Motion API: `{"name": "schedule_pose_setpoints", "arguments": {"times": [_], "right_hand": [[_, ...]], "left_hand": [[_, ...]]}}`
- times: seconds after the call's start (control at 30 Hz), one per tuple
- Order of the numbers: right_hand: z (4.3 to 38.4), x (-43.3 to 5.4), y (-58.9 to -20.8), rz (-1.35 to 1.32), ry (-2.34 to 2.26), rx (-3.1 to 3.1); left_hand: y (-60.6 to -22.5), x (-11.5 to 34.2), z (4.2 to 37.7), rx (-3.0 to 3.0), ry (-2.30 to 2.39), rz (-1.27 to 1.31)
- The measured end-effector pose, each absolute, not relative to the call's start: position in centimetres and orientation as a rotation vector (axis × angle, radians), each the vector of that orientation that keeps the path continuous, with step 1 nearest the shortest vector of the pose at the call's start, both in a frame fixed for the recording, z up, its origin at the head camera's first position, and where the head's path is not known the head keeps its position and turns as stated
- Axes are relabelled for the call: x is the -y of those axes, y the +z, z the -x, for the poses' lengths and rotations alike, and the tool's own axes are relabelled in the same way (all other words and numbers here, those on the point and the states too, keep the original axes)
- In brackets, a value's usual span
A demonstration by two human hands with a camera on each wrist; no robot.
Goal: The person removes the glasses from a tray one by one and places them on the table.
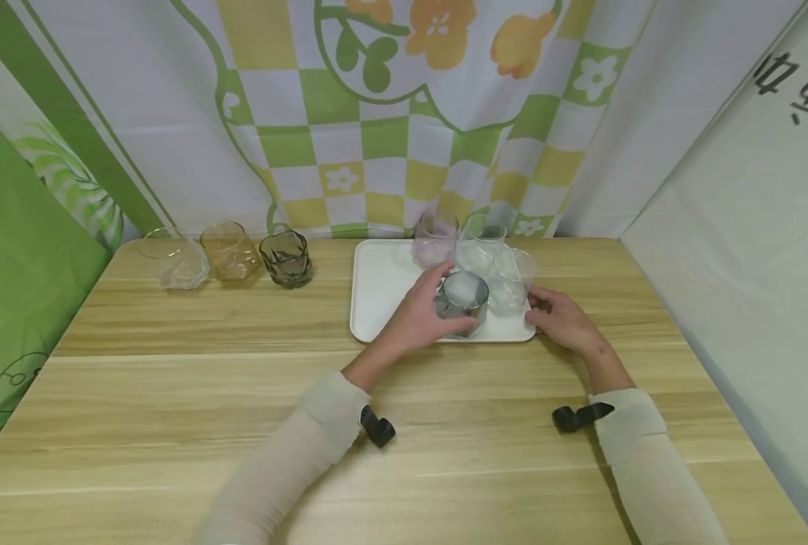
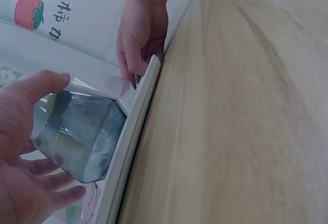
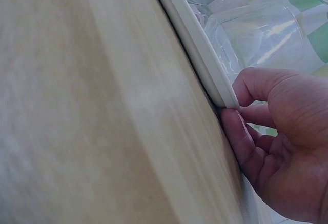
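A white tray lies on the wooden table with several glasses on it. My left hand curves loosely around a grey-blue faceted glass near the tray's front edge. In the left wrist view, its thumb and spread fingers lie on opposite sides of that glass, which is upright on the tray. The right hand pinches the tray's front right corner, seen closely in the right wrist view. Right beside those fingers is a clear glass. A pink-tinted glass and another clear glass stand behind.
To the tray's left stand a dark grey glass, an amber glass and a clear tilted-looking glass. A patterned curtain hangs along the table's back edge, and a white wall sheet borders the right.
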State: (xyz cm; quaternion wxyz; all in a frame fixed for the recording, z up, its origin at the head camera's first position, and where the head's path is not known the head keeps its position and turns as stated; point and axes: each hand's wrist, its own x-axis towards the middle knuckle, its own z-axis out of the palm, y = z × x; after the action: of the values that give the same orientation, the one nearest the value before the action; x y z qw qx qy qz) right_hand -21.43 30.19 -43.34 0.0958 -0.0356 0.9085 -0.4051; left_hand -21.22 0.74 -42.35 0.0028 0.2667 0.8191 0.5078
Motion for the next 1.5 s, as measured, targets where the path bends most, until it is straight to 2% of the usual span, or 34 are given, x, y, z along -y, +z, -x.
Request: {"name": "schedule_pose_setpoints", "arguments": {"times": [1.07,1.5], "right_hand": [[21.3,-30.1,-43.2,0.091,-1.207,-2.682],[21.3,-30.1,-43.2,0.1,-1.167,-2.712]], "left_hand": [[-42.8,-1.1,21.6,-2.581,1.574,-0.798],[-41.9,0.1,21.3,-2.64,1.62,-0.718]]}}
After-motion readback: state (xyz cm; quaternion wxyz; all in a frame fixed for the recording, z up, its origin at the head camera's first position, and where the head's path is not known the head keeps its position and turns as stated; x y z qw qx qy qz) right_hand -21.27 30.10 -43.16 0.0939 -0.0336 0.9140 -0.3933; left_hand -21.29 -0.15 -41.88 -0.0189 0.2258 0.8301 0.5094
